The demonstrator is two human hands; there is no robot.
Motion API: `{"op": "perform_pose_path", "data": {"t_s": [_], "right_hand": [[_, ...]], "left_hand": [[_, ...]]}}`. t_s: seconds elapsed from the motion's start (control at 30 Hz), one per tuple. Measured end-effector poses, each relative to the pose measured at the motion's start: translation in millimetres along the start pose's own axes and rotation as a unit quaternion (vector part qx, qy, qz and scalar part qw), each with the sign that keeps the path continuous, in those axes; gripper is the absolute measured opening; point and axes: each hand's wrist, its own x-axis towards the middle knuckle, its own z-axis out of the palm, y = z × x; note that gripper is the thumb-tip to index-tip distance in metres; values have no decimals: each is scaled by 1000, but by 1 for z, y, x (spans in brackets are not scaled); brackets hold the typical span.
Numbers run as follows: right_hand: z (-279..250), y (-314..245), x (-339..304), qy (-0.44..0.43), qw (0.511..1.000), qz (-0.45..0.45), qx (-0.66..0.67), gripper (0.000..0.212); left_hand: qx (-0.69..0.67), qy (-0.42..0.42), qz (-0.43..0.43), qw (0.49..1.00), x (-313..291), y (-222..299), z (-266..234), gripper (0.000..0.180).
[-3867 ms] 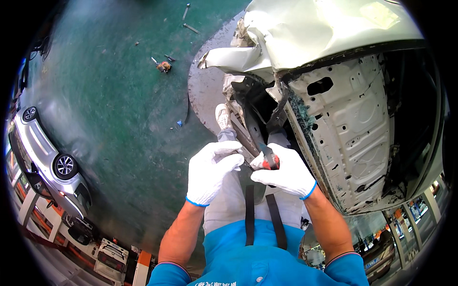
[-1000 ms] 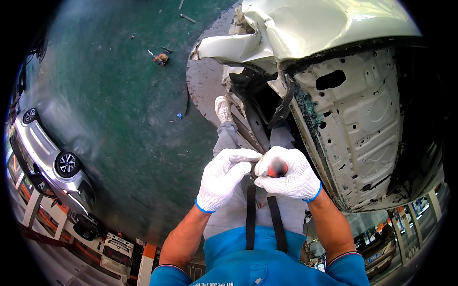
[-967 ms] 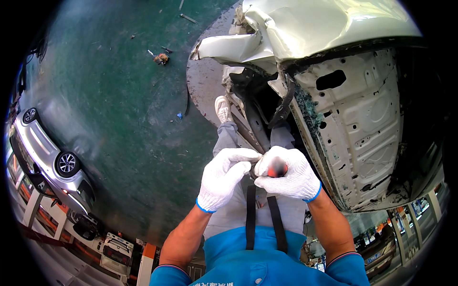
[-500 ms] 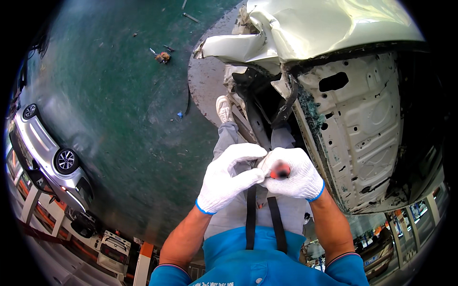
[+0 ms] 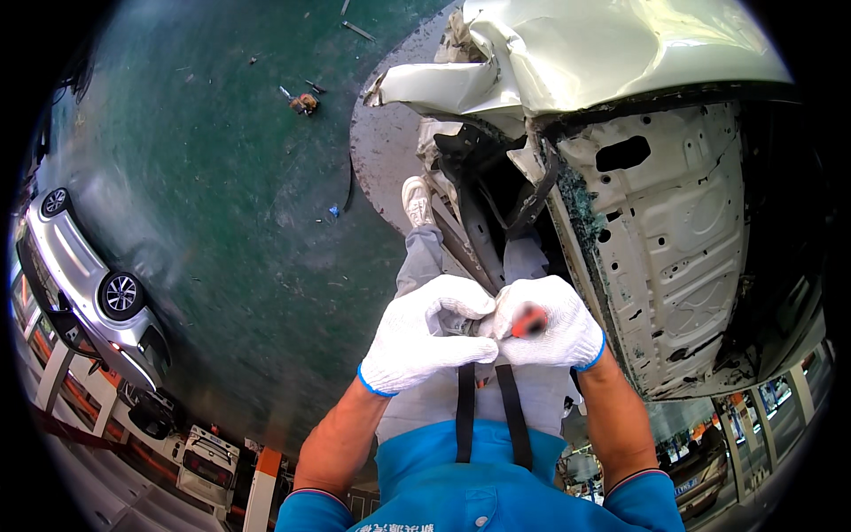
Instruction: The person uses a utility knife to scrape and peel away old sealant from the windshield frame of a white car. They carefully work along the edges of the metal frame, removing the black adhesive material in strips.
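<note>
Both my hands wear white knit gloves with blue cuffs and meet in front of my lap. My left hand (image 5: 424,335) is curved in a C, thumb apart from the fingertips, which reach close to the right hand. Something greyish shows in that gap, too unclear to name. My right hand (image 5: 557,324) is closed around a tool with a red handle (image 5: 529,320); its rounded end faces up, with a dark blurred middle. The tool's far end is hidden by the hands. My legs stand beside the torn front of a crushed car body (image 5: 612,53).
A stripped white metal panel (image 5: 674,239) with bits of broken glass along its edge lies to the right. Small debris (image 5: 303,104) and a blue scrap (image 5: 334,211) are on the green floor. A silver car (image 5: 93,284) stands at left.
My left thumb has moved away from the fingers, widening the gap between them. The right hand with the red-handled tool has shifted slightly right.
</note>
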Motion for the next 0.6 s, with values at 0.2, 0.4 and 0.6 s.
{"op": "perform_pose_path", "data": {"t_s": [0.2,0.4,0.6], "right_hand": [[-2,-2,1,2,1000,-1,-17,19],[-3,1,0,-5,1000,6,-2,20],[-2,10,-2,-17,999,5,47,19]], "left_hand": [[-65,10,-42,997,2,0,-2,45],[-83,30,-74,993,-1,3,-1,38],[-98,75,-25,992,-4,-8,1,27]]}}
